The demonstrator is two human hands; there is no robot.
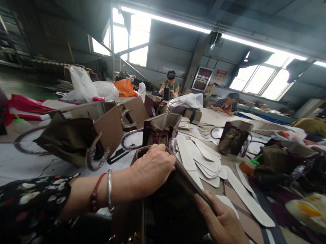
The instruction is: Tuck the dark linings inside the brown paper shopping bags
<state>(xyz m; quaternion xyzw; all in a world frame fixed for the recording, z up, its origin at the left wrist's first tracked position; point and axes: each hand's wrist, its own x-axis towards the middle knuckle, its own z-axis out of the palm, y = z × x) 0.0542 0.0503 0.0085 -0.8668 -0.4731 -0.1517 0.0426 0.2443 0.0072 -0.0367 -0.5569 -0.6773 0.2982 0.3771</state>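
Brown bag, held upright at the near edge of the tabletop, directly below the camera: stiff tan walls, open mouth, gold metal fittings low on the front. Its interior is dark, and no contents can be made out. The left hand has its grip pressed together over the far rim, fingers curled inside. The right hand clasps the right wall, thumb laid along the rim, fingers hidden behind it. A silver bangle and a red bead bracelet sit on the left wrist.

Just beyond the bag lies a fan of pale cardboard pieces. An open cardboard box stands to the left, with an olive-brown bag lying against it. Two dark bags stand open farther back, and an orange bottle lies to the right. Bare tabletop shows only at the left. Two co-workers sit at the far end.
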